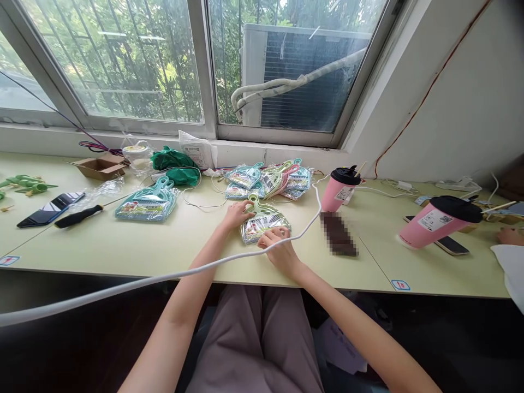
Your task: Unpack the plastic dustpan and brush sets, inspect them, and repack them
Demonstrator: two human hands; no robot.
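Green packet: a green dustpan-shaped set [267, 221] in clear wrap, on the desk [196, 248], between the two hands; its printed card has lettering too small to read. It marks the clock's centre, with 12 towards the window.
Left grip: the left hand [237, 214] is closed on the packet's 10 o'clock edge, by its handle.
Right grip: the right hand [278, 244] is closed on the packet's 5 o'clock edge, fingers curled.
Packet pile: blue, green and pink wrapped sets [276, 183] at 12, heaped together, print unreadable.
Blue packets: wrapped blue sets [145, 202] between 9 and 10, with coloured printed cards.
Near cup: a pink cup [333, 197] at 2, with black lid, straw and white label; its contents are hidden.
Far cup: another pink cup [426, 226] at 3, leaning in view, its label carrying a square code and tiny print.
Desk sticker: a blue-bordered sticker [400, 285] at 4, seemingly marked "10".
White packet: a printed plastic packet [196, 152] between 10 and 11, text illegible.
Cardboard box: an open brown box [100, 169] between 9 and 10.
Clear tub: a see-through tub [137, 155] beside the box, something whitish inside.
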